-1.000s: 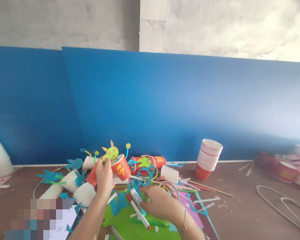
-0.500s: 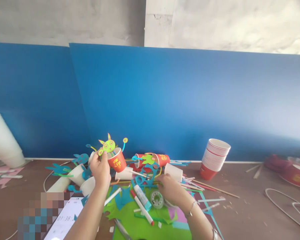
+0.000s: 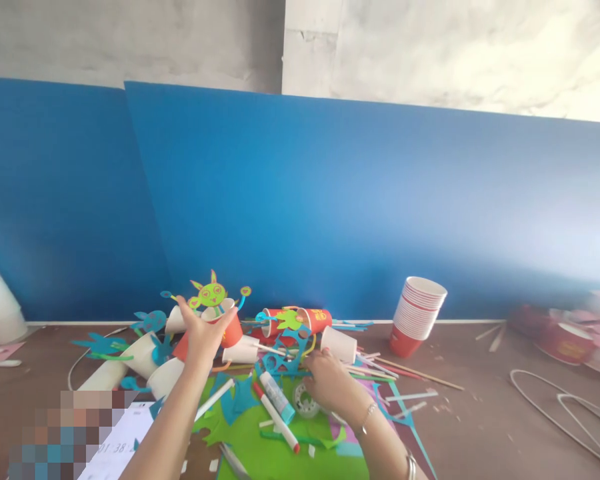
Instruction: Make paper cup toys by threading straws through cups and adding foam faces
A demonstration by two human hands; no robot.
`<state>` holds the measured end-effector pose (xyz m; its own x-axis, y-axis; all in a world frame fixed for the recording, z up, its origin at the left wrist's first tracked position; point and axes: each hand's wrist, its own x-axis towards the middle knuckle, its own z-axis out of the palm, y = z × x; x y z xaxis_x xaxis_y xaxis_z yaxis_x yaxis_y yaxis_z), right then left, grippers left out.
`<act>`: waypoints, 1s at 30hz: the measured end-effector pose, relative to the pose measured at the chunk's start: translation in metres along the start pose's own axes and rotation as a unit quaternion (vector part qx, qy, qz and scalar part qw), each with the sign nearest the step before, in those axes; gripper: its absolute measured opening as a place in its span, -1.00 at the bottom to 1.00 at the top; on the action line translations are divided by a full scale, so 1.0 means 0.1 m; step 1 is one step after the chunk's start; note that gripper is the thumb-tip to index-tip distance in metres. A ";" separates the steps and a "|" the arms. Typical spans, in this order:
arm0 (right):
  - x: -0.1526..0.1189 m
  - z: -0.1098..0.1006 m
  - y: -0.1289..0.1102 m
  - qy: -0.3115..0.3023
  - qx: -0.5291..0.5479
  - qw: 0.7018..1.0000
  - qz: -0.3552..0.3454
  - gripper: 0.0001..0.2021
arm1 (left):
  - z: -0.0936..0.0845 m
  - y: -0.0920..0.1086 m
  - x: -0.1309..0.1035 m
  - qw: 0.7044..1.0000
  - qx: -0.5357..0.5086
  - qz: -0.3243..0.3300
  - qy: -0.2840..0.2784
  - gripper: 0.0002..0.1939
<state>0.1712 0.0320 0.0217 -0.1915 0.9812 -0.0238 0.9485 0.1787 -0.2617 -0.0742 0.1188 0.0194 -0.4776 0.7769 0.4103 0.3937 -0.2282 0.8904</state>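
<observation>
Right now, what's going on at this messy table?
A person's left hand is spread against a red paper cup, which has a green creature face at its rim. The right hand is down among the craft pieces, beside a tipped white cup. A glue stick lies near it on green paper.

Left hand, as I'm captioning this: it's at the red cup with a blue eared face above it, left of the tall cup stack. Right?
Not quite: the eared face is yellow-green, not blue, as the head view shows. The left hand is at the red cup, left of the tall cup stack.
</observation>
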 end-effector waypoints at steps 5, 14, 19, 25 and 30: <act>0.06 -0.09 -0.01 0.043 -0.010 0.997 0.057 -0.75 | -0.05 0.19 -0.02 0.999 0.010 -0.028 -0.040 0.32; 0.46 -0.16 0.22 0.103 -0.040 0.993 0.047 -0.18 | -0.09 0.04 0.06 0.994 0.059 0.086 -0.030 0.24; 0.64 -0.13 0.34 0.073 -0.044 0.996 0.013 -0.35 | -0.07 -0.13 0.10 0.993 0.060 0.099 -0.024 0.10; 0.70 -0.17 0.40 0.080 -0.015 0.997 -0.015 -0.39 | -0.05 -0.15 0.10 0.988 0.087 0.122 -0.022 -0.03; 0.76 -0.18 0.38 0.113 0.065 0.991 -0.014 -0.51 | -0.08 -0.07 0.09 0.985 0.098 0.141 0.005 -0.07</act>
<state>0.1975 0.1147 0.0270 -0.1422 0.9699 0.1978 0.9005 0.2098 -0.3809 -0.0871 0.1229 0.0180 -0.3348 0.6920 0.6396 0.6553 -0.3168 0.6857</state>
